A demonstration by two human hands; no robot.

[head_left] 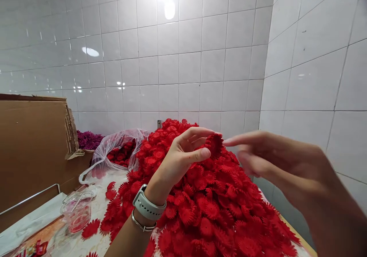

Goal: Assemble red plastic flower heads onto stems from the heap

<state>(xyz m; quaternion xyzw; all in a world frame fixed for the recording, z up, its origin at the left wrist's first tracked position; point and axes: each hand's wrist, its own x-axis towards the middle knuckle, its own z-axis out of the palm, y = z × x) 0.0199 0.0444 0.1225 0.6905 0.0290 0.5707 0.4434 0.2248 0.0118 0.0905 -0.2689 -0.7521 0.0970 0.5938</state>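
A large heap of red artificial flower heads [206, 199] fills the middle of the table. Above it, my left hand [186, 148] holds one dark red flower head [214, 145] between thumb and fingers, its fringed petals facing away to the right. A pale watch and a metal bangle circle the left wrist. Close by on the right is my right hand [275, 157], smeared by motion, with its index finger pointing at the held flower's edge. The fingertip seems to touch or nearly touch the petals. I cannot make out anything in the right hand.
Left of the heap, a clear plastic bag [100, 157] contains more red flowers, with purple flowers [88, 139] behind it. A clear plastic cup [77, 211] stands near a cardboard box [31, 142]. Loose red flowers lie on the white table covering. Tiled walls [189, 69] rise behind and right.
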